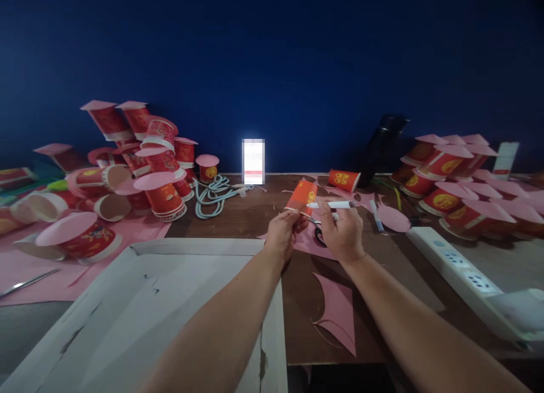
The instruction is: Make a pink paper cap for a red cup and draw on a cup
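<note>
My left hand is closed on the rim of a red paper cup, held tilted above the brown table. My right hand grips a white marker pen, its tip pointing left at the cup's side. Under both hands lie pink paper scraps and a pair of scissors, partly hidden by my right hand.
Piles of red cups topped with pink paper discs stand at the left and right. A white board, a white power strip, a coiled cable, a black bottle, a lying cup and a pink offcut surround my arms.
</note>
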`<state>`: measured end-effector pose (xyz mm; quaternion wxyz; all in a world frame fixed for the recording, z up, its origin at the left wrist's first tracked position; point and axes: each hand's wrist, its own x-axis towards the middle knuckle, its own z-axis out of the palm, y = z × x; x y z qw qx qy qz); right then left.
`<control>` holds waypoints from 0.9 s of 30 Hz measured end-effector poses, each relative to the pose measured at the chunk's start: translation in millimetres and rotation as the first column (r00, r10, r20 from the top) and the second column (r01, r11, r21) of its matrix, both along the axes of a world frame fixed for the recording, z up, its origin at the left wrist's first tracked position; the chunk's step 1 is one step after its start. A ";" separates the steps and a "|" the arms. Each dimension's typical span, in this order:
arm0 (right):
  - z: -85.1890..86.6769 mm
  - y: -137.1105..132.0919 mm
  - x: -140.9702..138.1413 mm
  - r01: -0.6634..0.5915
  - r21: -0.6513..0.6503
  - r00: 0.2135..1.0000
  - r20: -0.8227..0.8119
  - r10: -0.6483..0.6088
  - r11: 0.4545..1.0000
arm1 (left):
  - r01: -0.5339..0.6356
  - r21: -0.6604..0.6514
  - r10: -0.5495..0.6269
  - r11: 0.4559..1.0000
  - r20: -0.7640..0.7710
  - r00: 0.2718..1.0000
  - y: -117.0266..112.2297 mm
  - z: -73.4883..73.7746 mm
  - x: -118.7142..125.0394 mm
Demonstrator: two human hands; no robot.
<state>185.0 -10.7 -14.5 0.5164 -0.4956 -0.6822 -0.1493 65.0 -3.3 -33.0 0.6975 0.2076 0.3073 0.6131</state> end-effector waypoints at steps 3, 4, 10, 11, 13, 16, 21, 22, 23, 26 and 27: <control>0.8 -1.3 -0.9 -0.016 -0.017 1.000 -0.021 0.015 1.000 | 0.006 0.005 -0.006 1.000 -0.009 1.000 -0.3 1.1 0.2; 0.7 -1.6 -1.1 -0.016 -0.022 1.000 -0.021 0.016 1.000 | 0.008 0.006 -0.008 1.000 -0.008 1.000 -0.4 1.4 0.4; -1.3 -1.3 -0.3 -0.035 -0.037 0.999 -0.018 0.034 0.999 | 0.006 0.016 -0.006 1.000 -0.016 1.000 -1.0 1.8 1.5; -1.4 -1.2 -0.2 -0.034 -0.036 0.999 -0.020 0.034 0.999 | 0.006 0.022 -0.005 1.000 -0.023 1.000 -1.3 1.9 1.5; -0.9 -1.4 -0.4 -0.030 -0.028 0.999 -0.024 0.029 0.999 | 0.005 0.029 -0.004 1.000 -0.039 0.999 -1.8 1.9 1.3; 0.6 -1.9 -1.0 -0.030 -0.006 0.999 -0.023 0.030 1.000 | -0.002 0.041 0.005 0.999 -0.066 0.998 -1.7 0.8 1.1; 1.2 -1.1 -0.1 -0.013 0.019 1.000 0.001 0.013 1.000 | 0.003 0.089 0.008 0.996 -0.128 0.992 0.4 -3.1 1.9; 1.0 -0.8 0.4 -0.011 0.022 1.000 0.002 0.011 1.000 | 0.002 0.096 0.012 0.995 -0.150 0.989 0.6 -3.7 2.1; 0.8 -0.6 0.9 -0.009 0.023 1.000 0.001 0.009 1.000 | 0.000 0.101 0.018 0.995 -0.177 0.984 0.8 -4.1 2.3; 1.0 -0.7 1.8 -0.007 0.012 1.000 -0.009 0.007 1.000 | -0.004 0.115 0.034 0.993 -0.261 0.965 1.1 -5.2 2.4; 1.3 -1.1 1.8 -0.007 0.007 1.000 -0.010 0.007 1.000 | -0.001 0.120 0.036 0.993 -0.287 0.957 1.2 -5.5 2.3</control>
